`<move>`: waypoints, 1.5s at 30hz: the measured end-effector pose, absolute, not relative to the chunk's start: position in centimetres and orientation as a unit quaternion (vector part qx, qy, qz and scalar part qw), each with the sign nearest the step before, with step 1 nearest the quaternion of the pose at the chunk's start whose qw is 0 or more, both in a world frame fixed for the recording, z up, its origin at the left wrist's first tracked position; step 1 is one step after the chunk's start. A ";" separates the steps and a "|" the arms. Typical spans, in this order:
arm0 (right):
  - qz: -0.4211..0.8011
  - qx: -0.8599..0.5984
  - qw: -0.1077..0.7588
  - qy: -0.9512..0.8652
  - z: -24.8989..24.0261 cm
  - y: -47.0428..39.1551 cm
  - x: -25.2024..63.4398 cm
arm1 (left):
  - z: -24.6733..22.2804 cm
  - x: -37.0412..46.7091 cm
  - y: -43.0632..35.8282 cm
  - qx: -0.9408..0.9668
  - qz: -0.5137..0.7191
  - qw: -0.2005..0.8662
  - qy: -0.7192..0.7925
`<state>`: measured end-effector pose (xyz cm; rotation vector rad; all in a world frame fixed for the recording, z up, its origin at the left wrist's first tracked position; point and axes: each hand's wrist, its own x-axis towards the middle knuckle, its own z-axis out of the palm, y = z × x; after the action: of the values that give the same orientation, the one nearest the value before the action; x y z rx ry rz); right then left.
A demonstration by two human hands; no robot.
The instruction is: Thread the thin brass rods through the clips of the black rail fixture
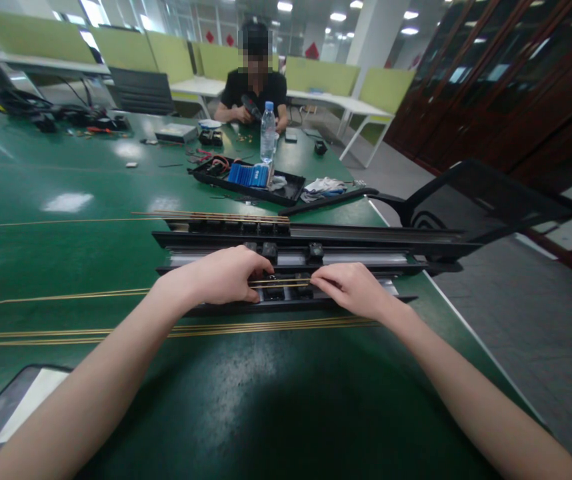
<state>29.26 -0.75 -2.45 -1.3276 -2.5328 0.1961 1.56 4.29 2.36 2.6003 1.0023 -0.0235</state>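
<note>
Two thin brass-coloured rods point(286, 283) run sideways over a black rail point(306, 305) that has small black blocks point(302, 288) set in it. The fingers of my left hand point(226, 275) curl around the rods beside a block, with the thumb on the near side; the exact contact is partly hidden. At the rods' right ends, my right hand point(349, 285) pinches them between thumb and fingertips. Farther back lie more parallel black rails point(366, 235), one bearing several rods over a row of blocks.
Several loose rods point(266, 327) lie in front of the rails. Behind stand a black tray point(286, 193) with a blue part, a water bottle point(267, 133) and gloves point(325, 188). Across the table point(246, 407) a person point(256, 87) holds a power tool. A chair point(486, 207) stands right.
</note>
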 end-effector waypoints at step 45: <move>0.010 -0.440 0.089 -0.894 -2.1 -0.7 30.7 | 2.5 1.3 4.1 0.920 -0.026 0.151 0.360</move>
<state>30.73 -0.69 -2.14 -1.3089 -2.6594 0.0286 1.27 4.08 2.48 2.6417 1.0335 -0.0741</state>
